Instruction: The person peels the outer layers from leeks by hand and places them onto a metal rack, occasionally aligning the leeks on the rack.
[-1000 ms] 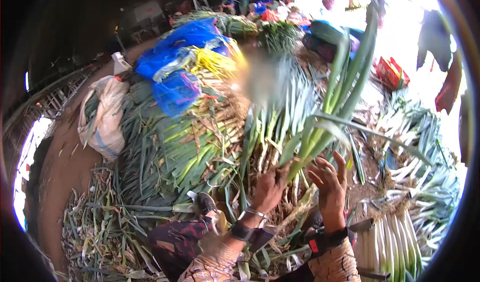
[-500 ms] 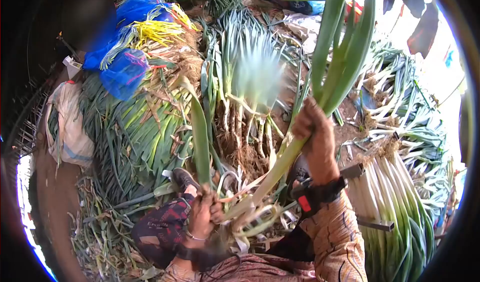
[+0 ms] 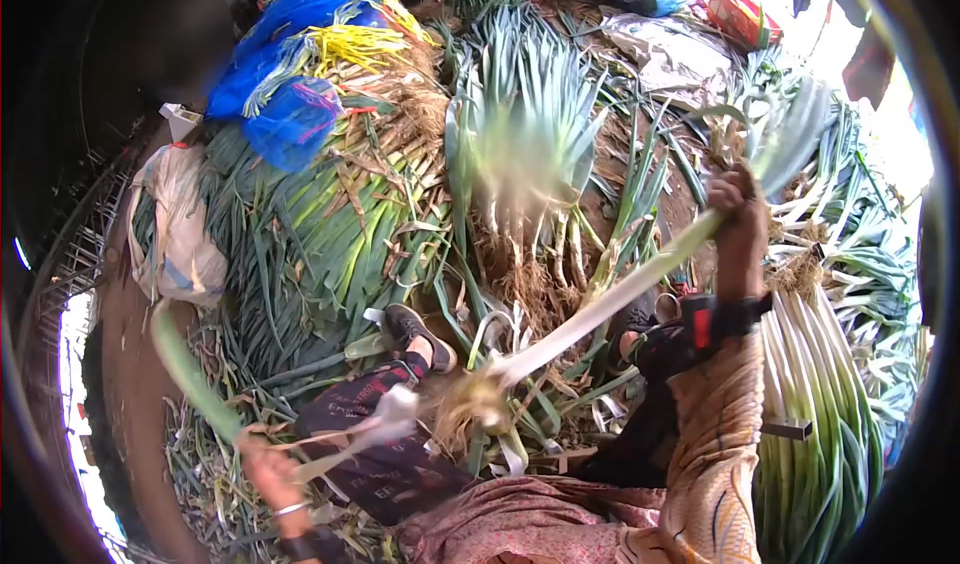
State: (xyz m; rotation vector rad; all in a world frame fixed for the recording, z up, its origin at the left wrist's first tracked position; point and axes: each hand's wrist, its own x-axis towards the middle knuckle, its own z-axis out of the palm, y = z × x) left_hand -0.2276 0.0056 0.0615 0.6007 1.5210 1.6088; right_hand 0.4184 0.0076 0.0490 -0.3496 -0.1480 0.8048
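My right hand [image 3: 737, 219] is wrapped round the green upper part of a leek [image 3: 600, 319], raised to the right. Its white stalk slants down to the left, with shaggy roots [image 3: 465, 409] over my lap. Blurred green tops stick out beyond the fist. My left hand [image 3: 270, 469] is low at the left, closed on a peeled leek leaf [image 3: 190, 369]. One green end of that leaf rises above the fingers, while a pale, blurred strip trails toward the roots. Between the leaf and the leek there is a visible gap near the roots.
Upright leeks with roots [image 3: 520, 144] stand ahead, beside a heap of leeks [image 3: 320, 234]. A neat row of leeks [image 3: 810, 394] lies at right by a metal bar [image 3: 787, 429]. Blue netting [image 3: 290, 124], a white sack [image 3: 178, 229] and leaf scraps [image 3: 230, 464] lie around.
My left hand has swung down and left with the leaf, away from the stalk. My right hand has moved right with the leek, tilting it lower. The view has shifted slightly.
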